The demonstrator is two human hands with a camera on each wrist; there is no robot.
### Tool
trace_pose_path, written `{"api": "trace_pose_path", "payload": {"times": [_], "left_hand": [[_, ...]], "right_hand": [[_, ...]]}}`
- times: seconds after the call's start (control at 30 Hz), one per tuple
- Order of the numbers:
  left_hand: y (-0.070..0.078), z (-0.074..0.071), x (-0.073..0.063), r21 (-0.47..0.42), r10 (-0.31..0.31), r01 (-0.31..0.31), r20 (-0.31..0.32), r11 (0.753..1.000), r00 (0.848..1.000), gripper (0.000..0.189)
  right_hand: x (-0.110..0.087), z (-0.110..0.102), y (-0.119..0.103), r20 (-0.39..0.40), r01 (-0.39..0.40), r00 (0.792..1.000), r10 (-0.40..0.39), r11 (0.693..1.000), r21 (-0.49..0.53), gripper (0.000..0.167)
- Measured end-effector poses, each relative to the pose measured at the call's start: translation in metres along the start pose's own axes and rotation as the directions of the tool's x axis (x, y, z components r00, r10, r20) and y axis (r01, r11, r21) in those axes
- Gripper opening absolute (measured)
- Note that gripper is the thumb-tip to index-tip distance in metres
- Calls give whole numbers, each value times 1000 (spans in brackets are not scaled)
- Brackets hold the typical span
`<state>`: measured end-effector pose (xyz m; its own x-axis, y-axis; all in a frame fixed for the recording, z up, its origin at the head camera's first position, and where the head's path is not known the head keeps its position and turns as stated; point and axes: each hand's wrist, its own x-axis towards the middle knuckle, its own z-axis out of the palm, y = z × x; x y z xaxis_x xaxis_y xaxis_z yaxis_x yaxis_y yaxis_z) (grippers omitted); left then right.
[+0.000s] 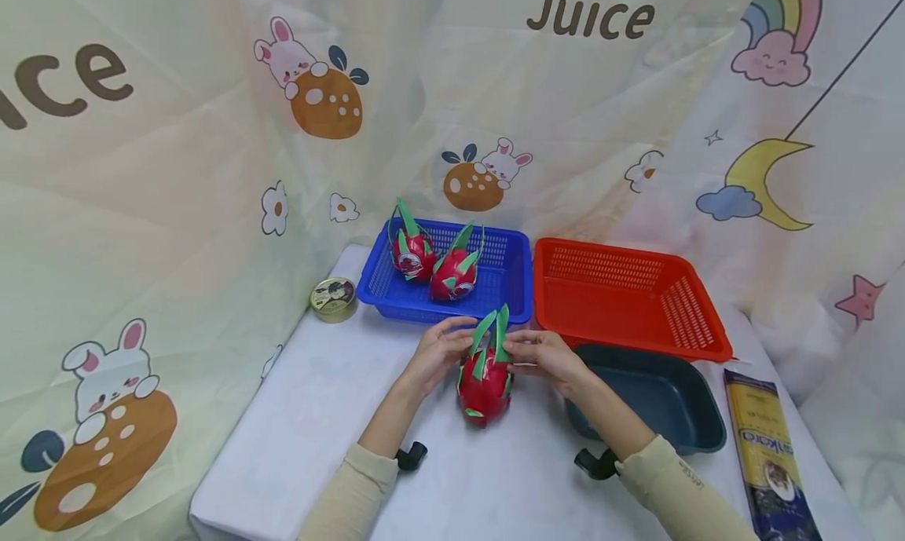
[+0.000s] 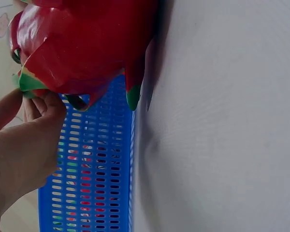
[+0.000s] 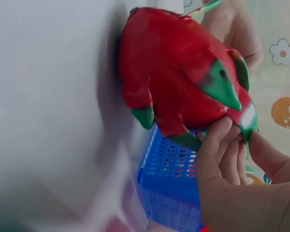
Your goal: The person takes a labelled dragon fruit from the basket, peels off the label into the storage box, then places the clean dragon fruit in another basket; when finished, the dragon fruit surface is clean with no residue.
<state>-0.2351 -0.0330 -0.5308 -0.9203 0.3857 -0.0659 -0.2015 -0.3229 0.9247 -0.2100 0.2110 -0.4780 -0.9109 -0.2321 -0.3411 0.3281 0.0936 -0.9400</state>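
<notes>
A red dragon fruit (image 1: 485, 388) with green leaf tips stands on the white table, its long leaves pointing to the far side. From the left, my left hand (image 1: 440, 354) pinches a green leaf near its top; in the left wrist view, thumb and fingers meet at a green tip (image 2: 30, 82). My right hand (image 1: 543, 358) holds the leaves from the other side. Its thumb and fingers close round a green leaf (image 3: 249, 118) in the right wrist view. Just beyond the hands, two more dragon fruits (image 1: 454, 275) lie in a blue basket (image 1: 503, 266).
An orange-red basket (image 1: 622, 290) stands right of the blue one. Before it, a dark teal tray (image 1: 646, 396) lies partly behind my right forearm. A long dark-blue and gold packet (image 1: 771, 455) lies at the right edge, and a round tin (image 1: 333, 300) at the left edge.
</notes>
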Motion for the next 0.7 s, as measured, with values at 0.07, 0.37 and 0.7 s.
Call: {"api": "trace_pose_path", "payload": {"times": [0.07,0.37,0.7], "left_hand": [[0,0,1,-8,8,-8,-1,1000,1000,41],[1,7,3,-139,34,-30,30,990,999,41],[1,24,6,-233,-55,67,56,970,997,43]], "right_hand": [[-3,1,-1,-10,8,1000,-8,1000,1,38],[-27,-6,-27,-74,69,994,-76,993,-95,40],[-55,-50,-91,-87,170,980,-178,981,-96,50]]}}
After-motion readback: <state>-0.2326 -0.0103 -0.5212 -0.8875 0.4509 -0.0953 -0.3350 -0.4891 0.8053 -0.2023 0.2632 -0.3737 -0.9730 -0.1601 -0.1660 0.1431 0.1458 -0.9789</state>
